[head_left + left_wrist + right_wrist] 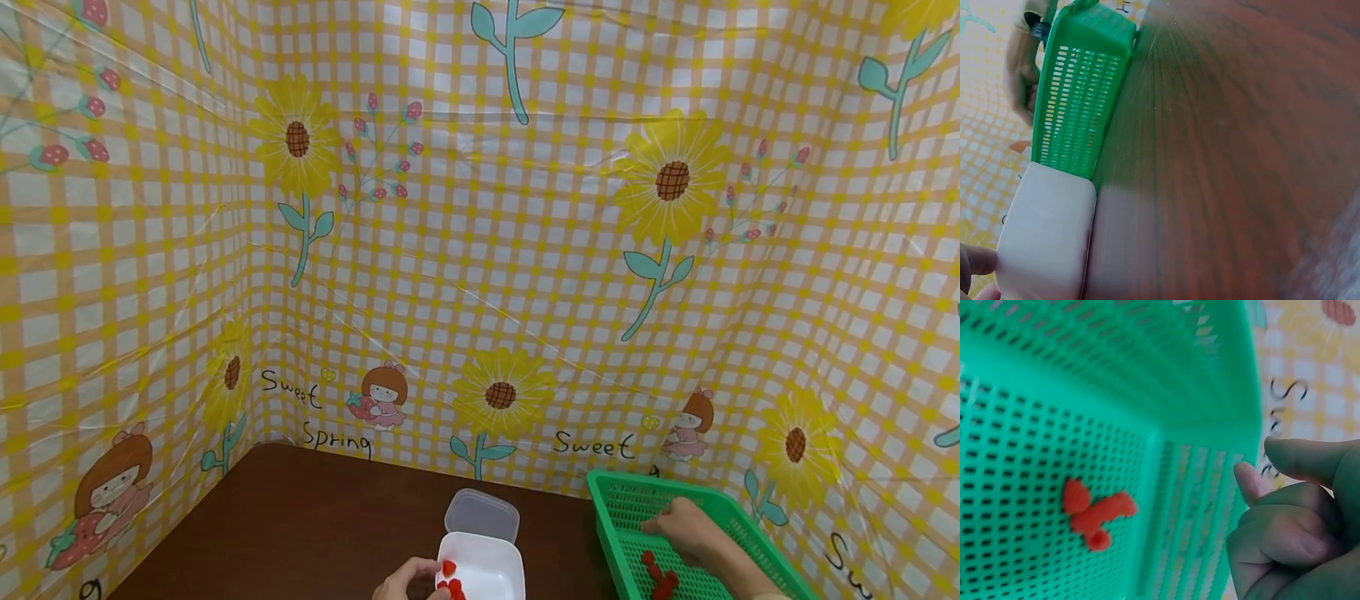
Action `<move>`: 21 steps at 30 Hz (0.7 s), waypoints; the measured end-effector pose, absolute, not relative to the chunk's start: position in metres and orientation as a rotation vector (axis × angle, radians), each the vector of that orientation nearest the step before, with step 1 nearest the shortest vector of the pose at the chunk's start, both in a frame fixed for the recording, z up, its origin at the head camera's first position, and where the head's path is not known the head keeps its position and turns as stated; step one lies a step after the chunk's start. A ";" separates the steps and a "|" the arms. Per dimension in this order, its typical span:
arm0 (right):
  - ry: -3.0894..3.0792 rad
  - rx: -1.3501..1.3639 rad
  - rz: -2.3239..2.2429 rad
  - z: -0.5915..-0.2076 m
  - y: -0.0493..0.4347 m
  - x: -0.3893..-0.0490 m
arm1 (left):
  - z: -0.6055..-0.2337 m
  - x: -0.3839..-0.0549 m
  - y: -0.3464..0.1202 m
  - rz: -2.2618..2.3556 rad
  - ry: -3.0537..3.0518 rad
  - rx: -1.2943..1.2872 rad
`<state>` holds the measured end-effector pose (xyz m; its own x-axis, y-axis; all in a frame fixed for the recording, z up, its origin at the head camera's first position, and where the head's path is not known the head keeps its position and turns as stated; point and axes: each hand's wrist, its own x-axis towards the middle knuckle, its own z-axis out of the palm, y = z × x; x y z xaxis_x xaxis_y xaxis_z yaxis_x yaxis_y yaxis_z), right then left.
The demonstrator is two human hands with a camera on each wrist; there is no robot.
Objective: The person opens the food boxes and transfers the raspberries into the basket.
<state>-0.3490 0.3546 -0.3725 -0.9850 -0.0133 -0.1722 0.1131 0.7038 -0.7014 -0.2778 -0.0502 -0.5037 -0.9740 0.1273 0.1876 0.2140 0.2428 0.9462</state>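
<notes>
In the head view my left hand [408, 579] grips the left side of a white plastic box [508, 575]. Several small red pieces [449, 567] lie inside the box, near those fingers. The left wrist view shows the white box [1047, 228] from outside, with fingertips [982, 259] against its edge. My right hand [686, 529] is over a green perforated basket [611, 533]. In the right wrist view its thumb and index tip stand apart with nothing visible between them, while the other fingers bend inward. A cluster of red pieces [1094, 515] lies on the basket floor, away from this hand.
A translucent lid [482, 515] lies on the dark brown table [322, 517] just behind the white box. The basket stands to the right. A checked cloth [465, 250] with printed sunflowers surrounds the table at the back and sides.
</notes>
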 end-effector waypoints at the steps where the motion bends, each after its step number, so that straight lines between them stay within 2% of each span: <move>1: 2.746 0.063 -1.159 -0.369 0.351 -0.348 | -0.504 -0.278 -0.050 -1.861 -2.420 -0.334; 8: 2.726 -0.064 -1.211 -0.354 0.322 -0.339 | -0.503 -0.278 -0.051 -1.863 -2.433 -0.330; 21: 2.681 -0.123 -1.239 -0.352 0.272 -0.337 | -0.504 -0.278 -0.052 -1.894 -2.428 -0.354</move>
<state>-0.3372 0.2723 -0.3517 -0.9794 -0.1520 -0.1329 0.0027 0.6481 -0.7615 -0.2778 -0.0516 -0.5039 -0.9730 0.1535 0.1722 0.2044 0.2277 0.9520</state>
